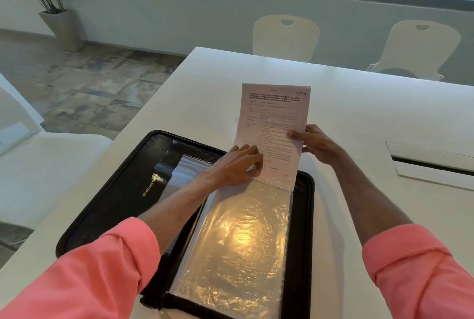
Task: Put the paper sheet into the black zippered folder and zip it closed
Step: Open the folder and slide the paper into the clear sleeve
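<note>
Paper (274, 123) stands lengthwise away from the person, its long axis running from the far side of the bench (372, 113) back toward the body, and its near short edge meets the far, open end of a clear plastic sleeve (236, 241) inside the black folder (112, 190). That lining-up is what the next move turns on: sheet and sleeve share the same long axis, so the sheet has only to slide straight toward the person to go in.

The folder lies unzipped and spread flat on the bench, the sleeve on its right half, shining under a lamp's reflection. The upper part of the sheet rises clear of the bench and bends a little; the lowest strip already looks tucked into or under the sleeve's mouth, though I cannot tell which for sure.

The left hand (237, 162) lies on the sheet's lower left corner, fingers curled down on the paper, right at the sleeve's opening. The right hand (316, 142) grips the sheet's right edge higher up, thumb on the printed face and fingers behind. The left is the nearer one to the opening and seems to steady it, while the right is placed to feed the sheet down. Zipping has not begun.
</note>
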